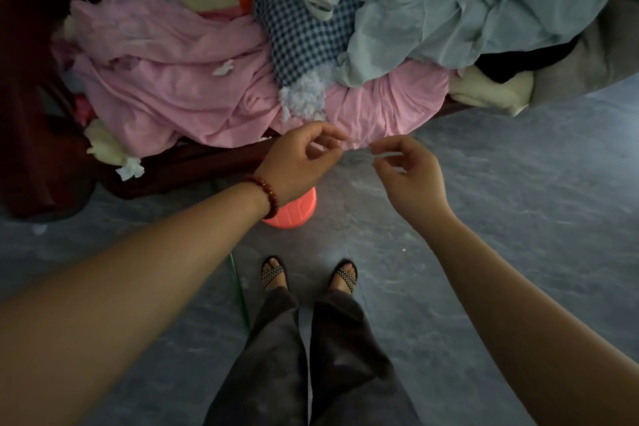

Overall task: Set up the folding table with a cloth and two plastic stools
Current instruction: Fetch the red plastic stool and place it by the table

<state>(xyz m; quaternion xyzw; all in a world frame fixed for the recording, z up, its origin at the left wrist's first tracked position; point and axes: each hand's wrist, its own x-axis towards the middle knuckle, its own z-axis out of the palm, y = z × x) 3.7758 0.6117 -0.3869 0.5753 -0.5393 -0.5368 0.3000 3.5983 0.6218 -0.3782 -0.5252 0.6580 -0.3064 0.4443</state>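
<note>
My left hand (297,159), with a red bead bracelet on the wrist, and my right hand (408,176) are held close together in front of me. Each pinches thumb to forefinger on the top edge of a thin see-through cloth (356,152) that is hard to make out. Its faint green edge (239,287) hangs down towards my feet. A pink plastic stool (294,214) stands on the floor, partly hidden under my left wrist. The folding table and a second stool are not in view.
A dark wooden bench (193,162) right ahead is heaped with laundry: a pink sheet (166,86), a blue checked cloth (304,34) and a pale blue cloth (466,3). My sandalled feet (307,275) stand on the grey floor (518,201).
</note>
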